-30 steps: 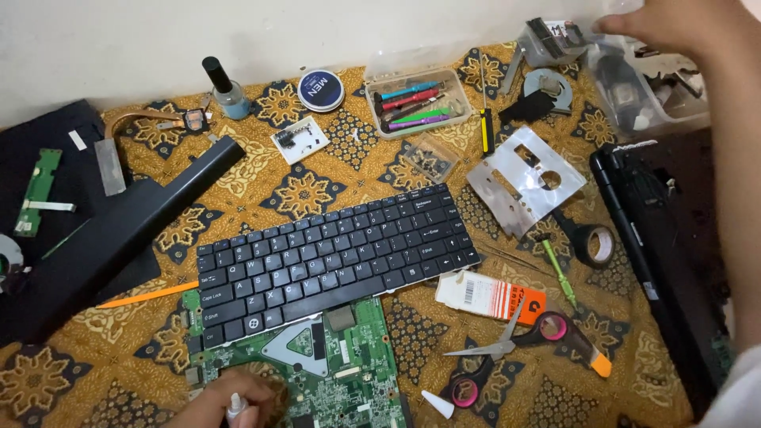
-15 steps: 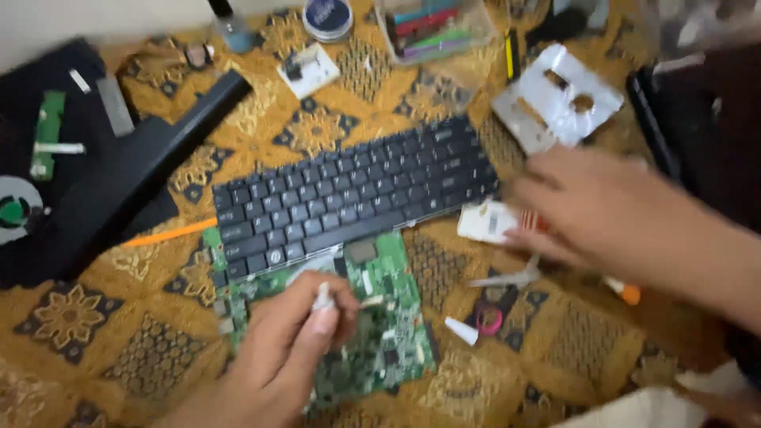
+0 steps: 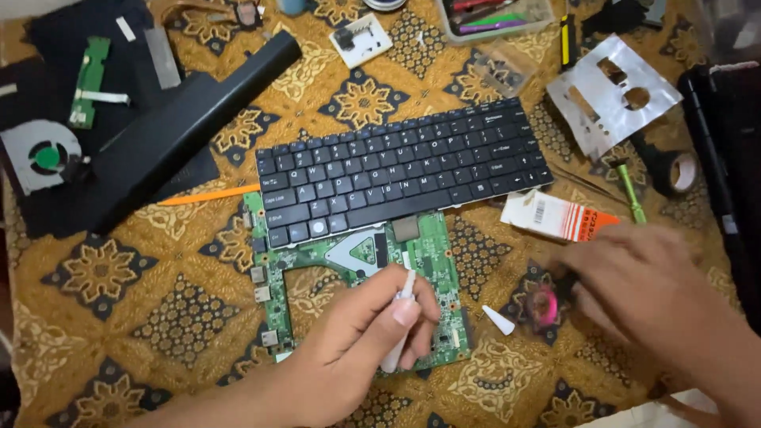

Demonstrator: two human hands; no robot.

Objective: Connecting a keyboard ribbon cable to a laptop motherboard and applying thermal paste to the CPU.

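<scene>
**Bench Status: Both Hands at the Circuit Board**

My left hand [image 3: 357,349] rests on the green circuit board [image 3: 428,246] at about 6 o'clock in the head view. Its fingers [image 3: 404,311] are curled tight around a small white tube [image 3: 396,349], held like a pen, tip toward 12 o'clock. The board lies flat on the patterned gold-and-brown cloth [image 3: 119,317]; its upper edge is tucked under the black keyboard [image 3: 400,178], which sits at the centre, tilted slightly up toward 2 o'clock.

My right hand [image 3: 642,285] is at 4 o'clock, blurred. Its fingers are bent over a small item with a pink round part [image 3: 544,305] lying on the cloth; I cannot tell whether they grip it or only touch it. A white cone-shaped cap [image 3: 499,320] lies loose between my two hands, just beside the board's right edge.

Surrounding items:
- White-and-orange flat packet [image 3: 555,215], at 3 o'clock of the keyboard, just above my right hand.
- Green-handled tool [image 3: 631,190] and roll of dark tape [image 3: 674,170], toward 2 o'clock.
- Perforated metal plate [image 3: 614,91], at 1 o'clock.
- Clear box of pens [image 3: 495,16], at 12 o'clock.
- Orange pencil [image 3: 208,194], at 9 o'clock of the keyboard.
- Long black bar [image 3: 182,135] and cooling fan [image 3: 43,158], toward 10 o'clock.
</scene>
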